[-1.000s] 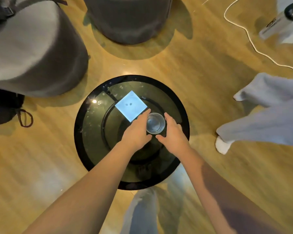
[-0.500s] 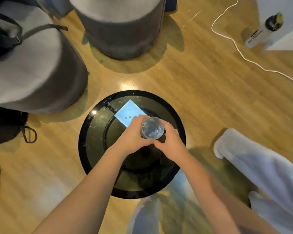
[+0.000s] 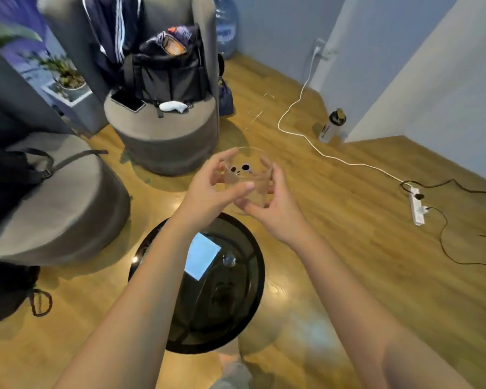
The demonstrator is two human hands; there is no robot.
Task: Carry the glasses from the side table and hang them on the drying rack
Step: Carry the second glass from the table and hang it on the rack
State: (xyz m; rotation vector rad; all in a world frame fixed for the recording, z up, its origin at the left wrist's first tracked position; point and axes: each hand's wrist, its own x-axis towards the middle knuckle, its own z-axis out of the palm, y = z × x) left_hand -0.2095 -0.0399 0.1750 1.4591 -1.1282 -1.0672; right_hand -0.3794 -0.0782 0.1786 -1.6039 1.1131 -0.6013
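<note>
A clear drinking glass point(image 3: 249, 175) with small dark eye-like marks on its side is held up in the air between both hands. My left hand point(image 3: 211, 189) grips its left side, thumb across the front. My right hand point(image 3: 272, 203) cups its right side and base. Below them stands the round black glass side table point(image 3: 253, 299), with a bright square reflection on its top. The drying rack is not in view.
Two grey round armchairs stand at left point(image 3: 56, 197) and ahead point(image 3: 166, 136), with black bags on them. A white cable point(image 3: 300, 133), a power strip point(image 3: 417, 209) and a bottle point(image 3: 331, 127) lie on the wooden floor to the right, near the wall.
Both hands lifted the glass off the side table and raised it up and forward. The view tilted up from the table top toward the room.
</note>
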